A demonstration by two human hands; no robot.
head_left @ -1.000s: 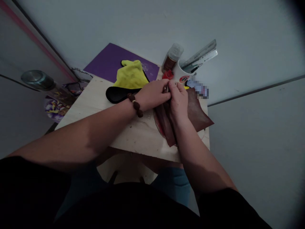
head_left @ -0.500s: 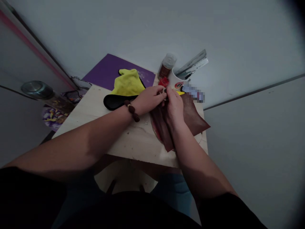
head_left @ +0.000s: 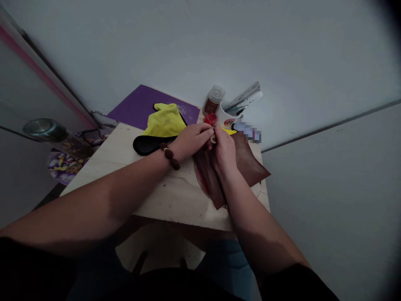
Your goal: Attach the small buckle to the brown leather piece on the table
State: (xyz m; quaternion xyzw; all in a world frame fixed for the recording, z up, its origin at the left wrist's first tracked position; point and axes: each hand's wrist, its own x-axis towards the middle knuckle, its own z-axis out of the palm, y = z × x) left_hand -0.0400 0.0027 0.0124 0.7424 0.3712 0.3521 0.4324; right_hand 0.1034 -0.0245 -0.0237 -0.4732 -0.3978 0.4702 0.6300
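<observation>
My left hand [head_left: 193, 140] and my right hand [head_left: 226, 149] meet over the back right of the wooden board. Fingers and thumbs of both are closed together around a small pale item [head_left: 214, 138], mostly hidden by the fingertips; its kind does not show. Beneath my hands lie reddish-brown sheets [head_left: 252, 164], one with a corner past the board's right edge. A small red object [head_left: 209, 119] stands just behind my fingertips. Left of my left hand is a yellow cloth with black edging [head_left: 166, 122].
A white mug [head_left: 223, 118] with rulers and a pen stands at the back, beside a clear bottle [head_left: 214, 98] with a brown label. Purple sheets [head_left: 130, 108] lie back left on the wooden board [head_left: 175, 200]. A lidded flask [head_left: 45, 129] stands left.
The whole scene sits slightly lower and further left as the camera shifts. A bit more of the pale item shows between my fingers; both hands keep their hold.
</observation>
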